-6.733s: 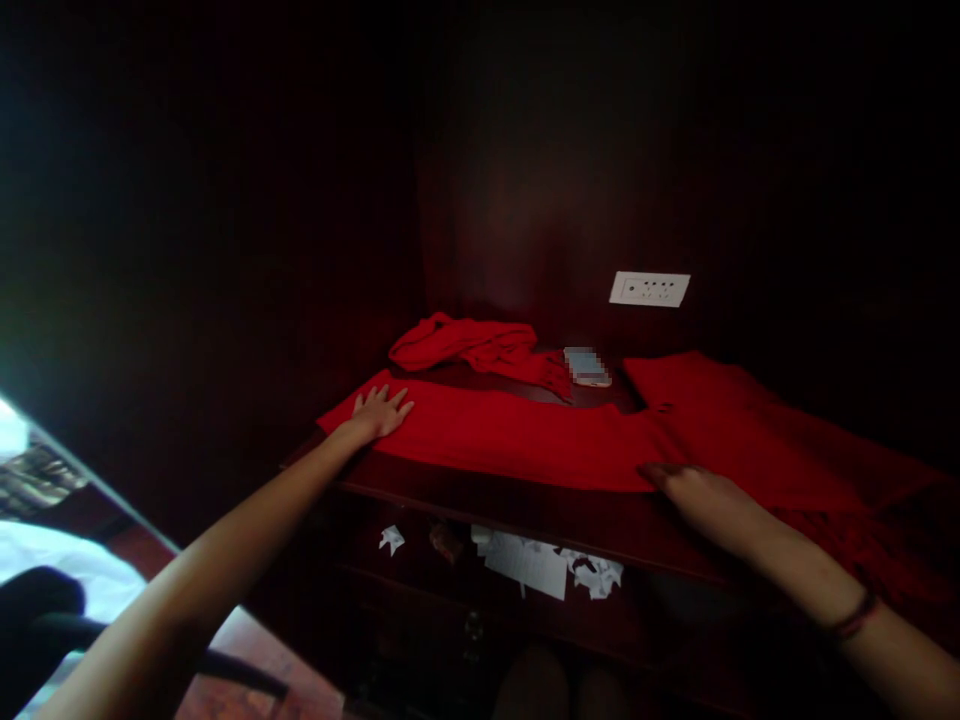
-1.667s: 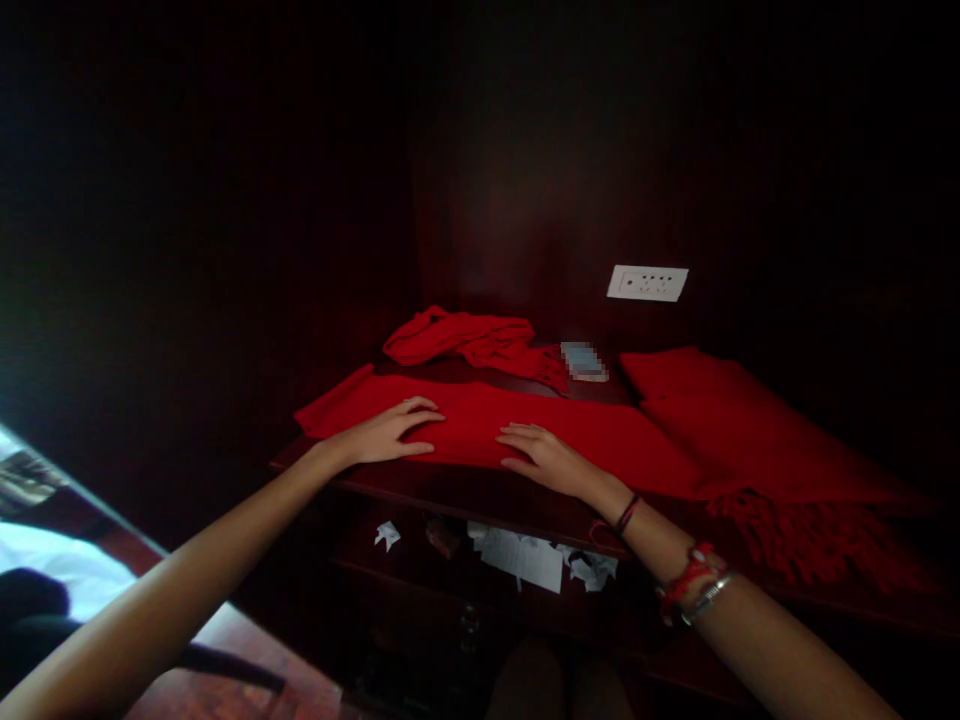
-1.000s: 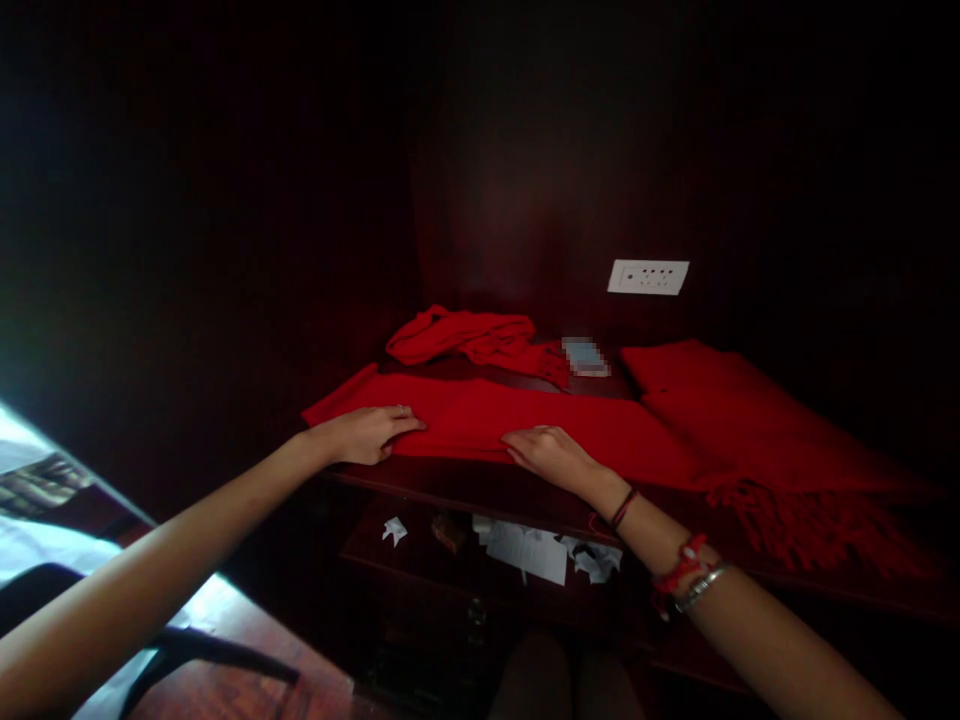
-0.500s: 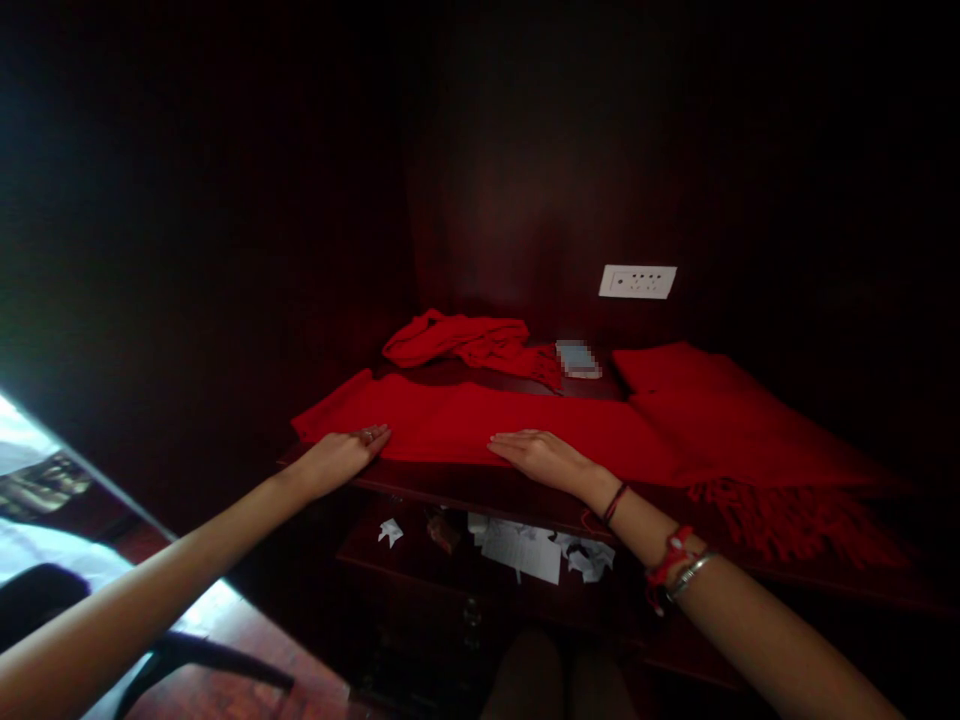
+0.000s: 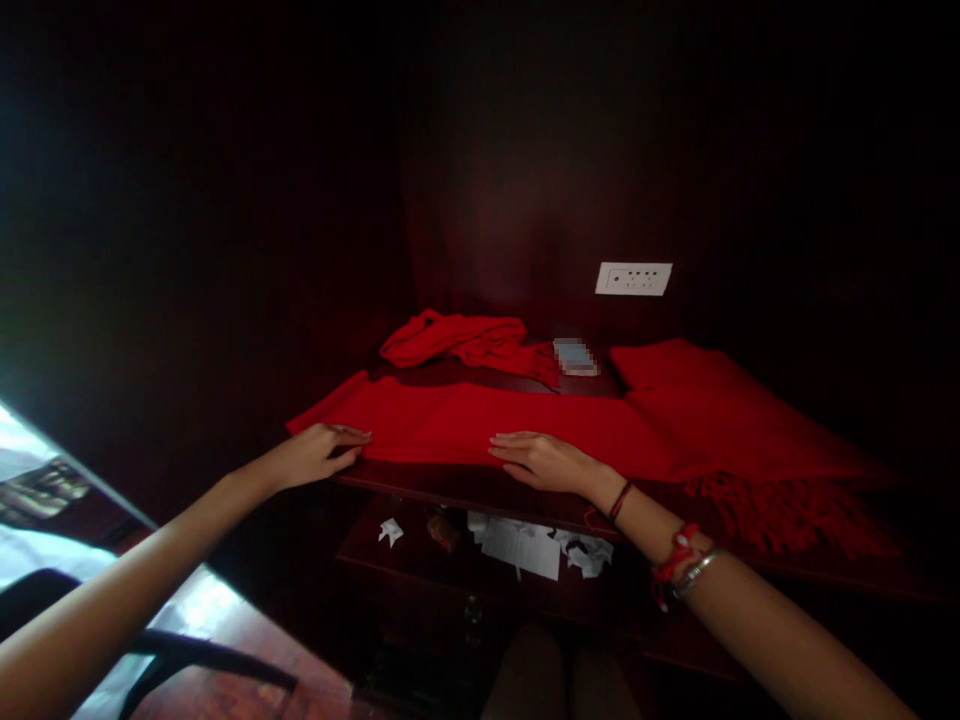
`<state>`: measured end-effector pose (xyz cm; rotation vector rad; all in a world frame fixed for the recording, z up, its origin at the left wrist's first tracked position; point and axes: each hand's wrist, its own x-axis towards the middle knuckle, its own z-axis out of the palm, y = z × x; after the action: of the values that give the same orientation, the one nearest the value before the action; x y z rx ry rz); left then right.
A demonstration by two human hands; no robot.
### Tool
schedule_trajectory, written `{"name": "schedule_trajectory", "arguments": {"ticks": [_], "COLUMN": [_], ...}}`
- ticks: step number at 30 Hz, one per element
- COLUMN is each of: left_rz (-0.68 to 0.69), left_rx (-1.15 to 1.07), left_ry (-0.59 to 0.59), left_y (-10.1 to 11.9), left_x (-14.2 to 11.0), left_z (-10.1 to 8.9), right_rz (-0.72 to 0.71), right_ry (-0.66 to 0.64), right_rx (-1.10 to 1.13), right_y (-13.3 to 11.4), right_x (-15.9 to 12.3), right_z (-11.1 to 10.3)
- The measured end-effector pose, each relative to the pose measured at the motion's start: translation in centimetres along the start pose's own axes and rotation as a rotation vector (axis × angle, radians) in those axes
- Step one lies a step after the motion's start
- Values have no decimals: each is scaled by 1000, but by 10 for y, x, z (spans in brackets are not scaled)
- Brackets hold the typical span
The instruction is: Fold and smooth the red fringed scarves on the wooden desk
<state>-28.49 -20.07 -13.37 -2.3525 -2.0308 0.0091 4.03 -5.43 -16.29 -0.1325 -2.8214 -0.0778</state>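
A long red scarf (image 5: pixel 442 420) lies in a flat strip along the front of a dark wooden desk (image 5: pixel 457 490). Its right part spreads wider, and a fringe (image 5: pixel 780 515) hangs toward the front edge. My left hand (image 5: pixel 319 455) touches the strip near its left end, thumb and fingers apart. Flat on the cloth near the middle rests my right hand (image 5: pixel 540 460), fingers stretched out to the left. Bracelets circle the right wrist. Behind the strip, a second red fringed cloth (image 5: pixel 461 342) lies loosely bunched.
A pixelated flat object (image 5: pixel 575 357) lies at the back, below a white wall socket (image 5: pixel 634 279). Papers (image 5: pixel 525 548) and scraps sit on a shelf under the desktop. At lower left, a dark chair part (image 5: pixel 202 650) stands on the reddish floor.
My left hand has slid left along the front edge of the scarf, its thumb now apart from the fingers. The right hand stays in nearly the same place, its fingers slightly more spread.
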Motion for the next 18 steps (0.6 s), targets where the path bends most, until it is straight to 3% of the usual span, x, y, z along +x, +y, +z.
{"name": "schedule_trajectory", "arguments": {"ticks": [3, 8, 13, 18], "left_rz": [-68, -189, -451, -554], "left_rx": [-107, -35, -21, 7], "left_ry": [-24, 210, -30, -52], "left_y": [-10, -4, 1, -13], "left_x": [11, 46, 61, 52], "left_z": [-6, 7, 33, 35], "right_rz": [16, 143, 215, 245], "right_ry": [-17, 22, -128, -196], "right_rx": [91, 95, 67, 35], "right_y": [0, -15, -29, -15], "right_x": [3, 43, 65, 41], "right_z": [-7, -9, 14, 18]}}
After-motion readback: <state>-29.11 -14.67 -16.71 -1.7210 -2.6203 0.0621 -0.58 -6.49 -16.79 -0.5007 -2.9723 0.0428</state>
